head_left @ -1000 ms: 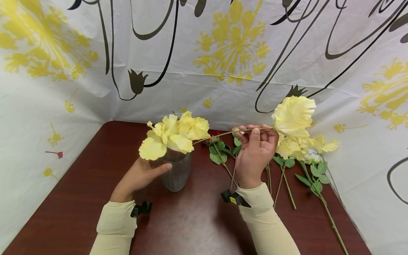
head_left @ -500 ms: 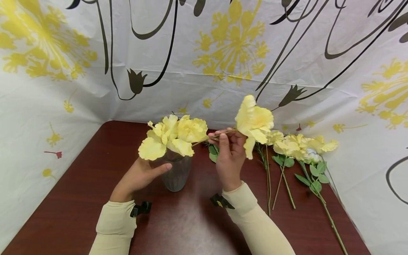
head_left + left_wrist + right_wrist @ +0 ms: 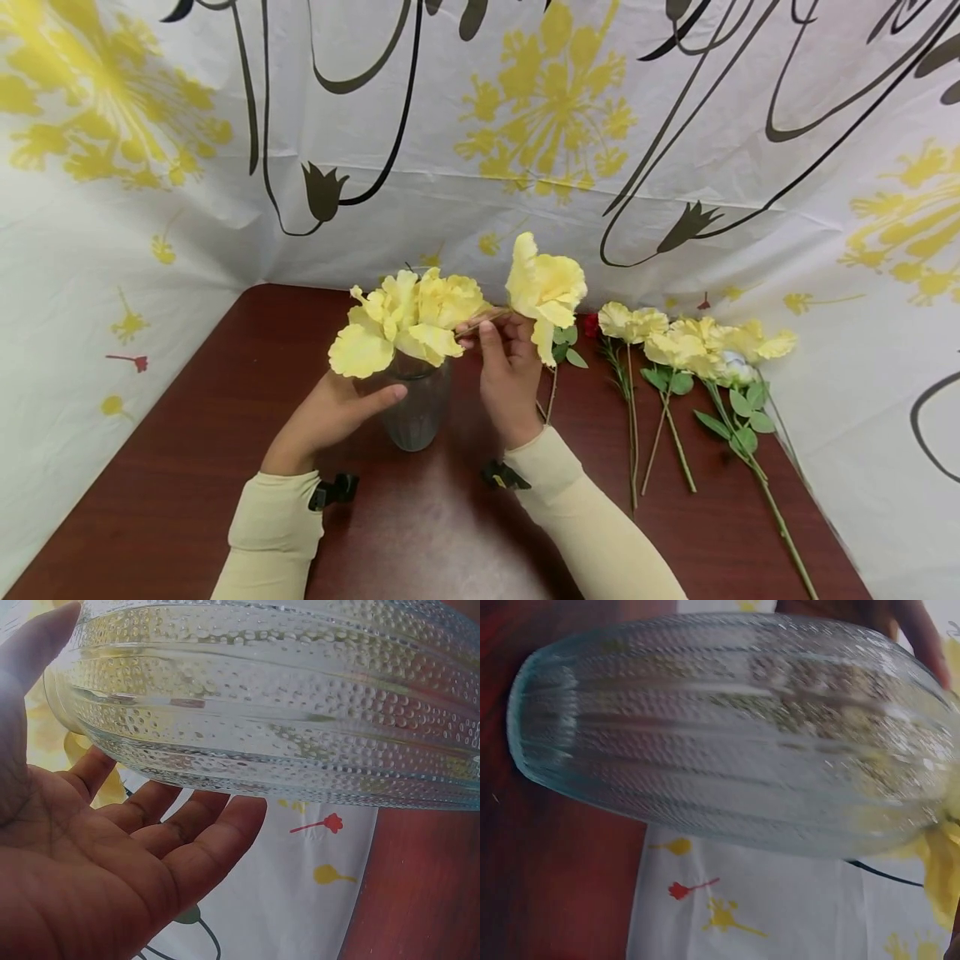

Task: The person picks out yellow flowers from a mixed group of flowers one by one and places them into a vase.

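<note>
A clear ribbed glass vase [image 3: 416, 417] stands upright on the table, topped by several yellow flowers [image 3: 408, 317]. My left hand [image 3: 326, 421] holds the vase's left side near the top; in the left wrist view its fingers [image 3: 217, 832] touch the bumpy glass, with the thumb opposite. My right hand [image 3: 510, 379] pinches the stem of another yellow flower [image 3: 551, 287] just below the bloom. That stem slants down leftward to the blooms at the vase mouth, where its lower end is hidden. In the right wrist view the vase [image 3: 727, 750] fills the middle.
To the right lie several loose yellow flowers [image 3: 690, 343] on long stems, a white flower [image 3: 737, 367] and green leaves [image 3: 746, 417]. A red bloom [image 3: 591, 325] shows behind the right hand. A patterned white cloth [image 3: 420, 200] hangs behind the dark red table [image 3: 187, 400].
My right hand has moved left toward the vase with the yellow flower, and the visible stretch of stem has shortened. My left hand and the vase have stayed in place.
</note>
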The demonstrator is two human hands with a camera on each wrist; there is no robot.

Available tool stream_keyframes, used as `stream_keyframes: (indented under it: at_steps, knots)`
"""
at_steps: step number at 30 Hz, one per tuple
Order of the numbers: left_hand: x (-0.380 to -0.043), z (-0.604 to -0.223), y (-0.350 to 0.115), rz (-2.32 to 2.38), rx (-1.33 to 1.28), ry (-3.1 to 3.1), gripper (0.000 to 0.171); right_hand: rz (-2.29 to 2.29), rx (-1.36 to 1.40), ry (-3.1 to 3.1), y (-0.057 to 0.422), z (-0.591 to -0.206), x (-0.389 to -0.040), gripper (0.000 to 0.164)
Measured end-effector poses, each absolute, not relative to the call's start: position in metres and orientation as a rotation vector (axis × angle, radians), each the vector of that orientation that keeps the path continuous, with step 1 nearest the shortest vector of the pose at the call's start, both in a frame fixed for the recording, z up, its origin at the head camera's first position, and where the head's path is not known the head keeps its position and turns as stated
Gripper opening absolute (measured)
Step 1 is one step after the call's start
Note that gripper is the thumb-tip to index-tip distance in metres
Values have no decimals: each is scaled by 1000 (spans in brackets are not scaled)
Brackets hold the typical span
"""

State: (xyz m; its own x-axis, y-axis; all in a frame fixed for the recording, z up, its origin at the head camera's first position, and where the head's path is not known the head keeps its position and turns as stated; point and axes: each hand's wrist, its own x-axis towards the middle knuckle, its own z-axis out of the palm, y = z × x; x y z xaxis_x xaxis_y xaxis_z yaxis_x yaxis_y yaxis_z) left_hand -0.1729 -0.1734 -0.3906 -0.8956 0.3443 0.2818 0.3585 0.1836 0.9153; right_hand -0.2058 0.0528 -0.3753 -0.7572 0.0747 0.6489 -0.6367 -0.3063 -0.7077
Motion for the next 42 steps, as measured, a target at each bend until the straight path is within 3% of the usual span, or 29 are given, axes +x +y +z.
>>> stream_keyframes:
  at_steps: [9, 16, 27, 35, 42]
  knots:
    - [-173, -391, -173, -1869, -705, -2407, 82, 2123, 429, -1839, 43, -391, -193, 18]
    - [-173, -393, -173, -1842, -722, -2410, 83, 1959, 632, -1855, 61, -385, -188, 13]
    - [-173, -395, -173, -1865, -729, -2407, 83, 1462, 357, -2300, 173, -437, -218, 4]
    - [-171, -394, -173, -1832, -722, -2425, 84, 1047, 156, -2737, 267, -435, -237, 17]
    - [-172, -394, -173, -1857, -730, -2412, 83, 871, 90, -2843, 315, -428, -259, 21]
